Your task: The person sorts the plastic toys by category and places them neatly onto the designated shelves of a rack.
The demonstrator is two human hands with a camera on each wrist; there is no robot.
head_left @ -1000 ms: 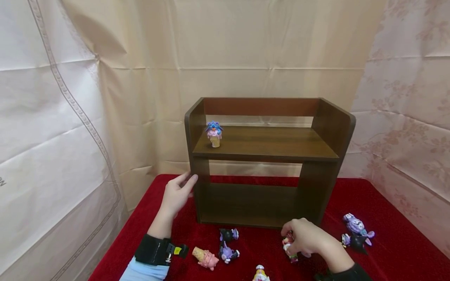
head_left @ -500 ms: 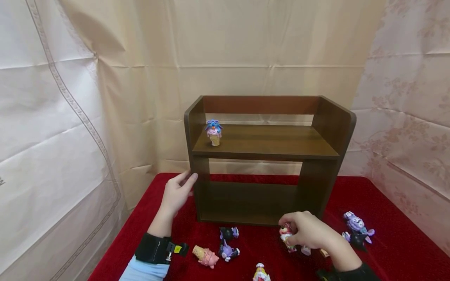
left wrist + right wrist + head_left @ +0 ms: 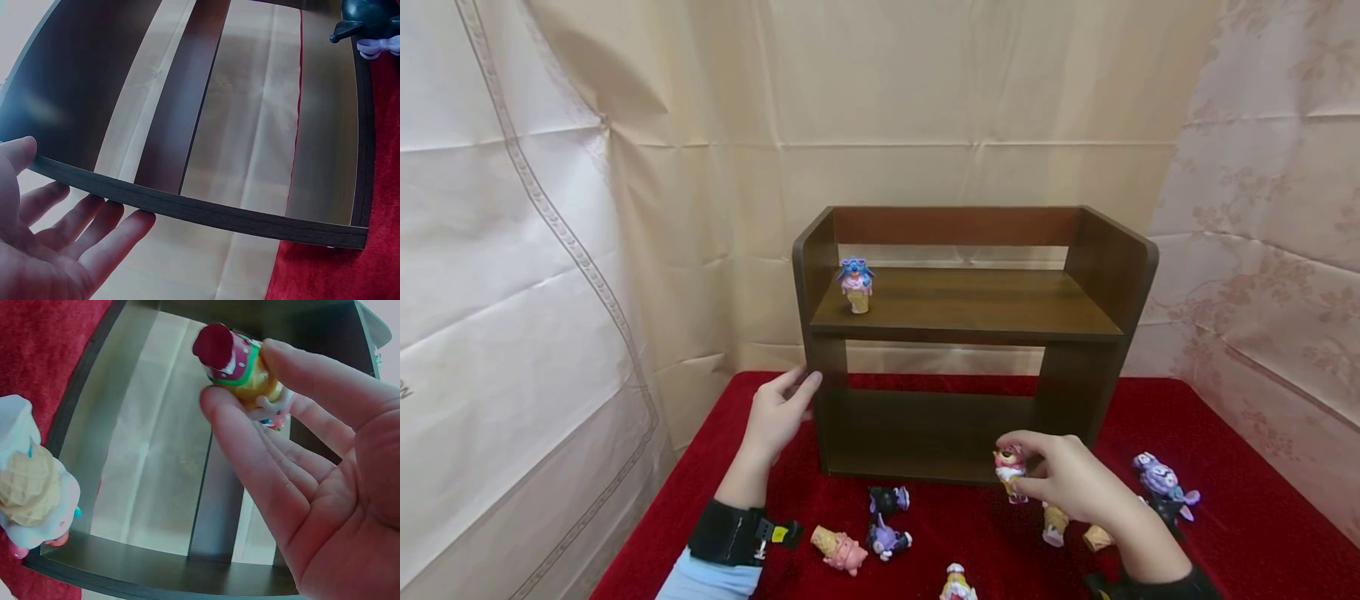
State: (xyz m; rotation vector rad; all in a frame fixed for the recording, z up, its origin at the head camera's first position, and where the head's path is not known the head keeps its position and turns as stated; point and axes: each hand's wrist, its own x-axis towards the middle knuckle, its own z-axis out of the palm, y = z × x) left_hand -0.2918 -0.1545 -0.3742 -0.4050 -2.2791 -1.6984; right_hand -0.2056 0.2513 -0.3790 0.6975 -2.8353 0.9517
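Observation:
My right hand (image 3: 1071, 479) pinches a pink bear figurine (image 3: 1009, 473) with a white and yellow body between thumb and fingers. It is held upright in front of the shelf's lower right part. In the right wrist view its dark red and green base (image 3: 234, 359) faces the camera. My left hand (image 3: 781, 412) rests its extended fingertips (image 3: 140, 222) at the left side panel of the brown wooden shelf (image 3: 962, 333). A blue figurine on an ice-cream cone (image 3: 857, 287) stands at the left of the upper board.
On the red cloth (image 3: 797, 500) lie a pink ice-cream figurine (image 3: 840, 550), black-and-purple figurines (image 3: 888, 533), a yellow-topped figurine (image 3: 957, 582) and a cone (image 3: 1055, 525) near my right wrist. Purple figurines (image 3: 1161, 479) lie at the right. Beige curtains (image 3: 962, 100) hang behind.
My right hand has lifted the bear figurine from the cloth, up and slightly leftward, and cones beneath the hand have come into view. The left hand has stayed in place.

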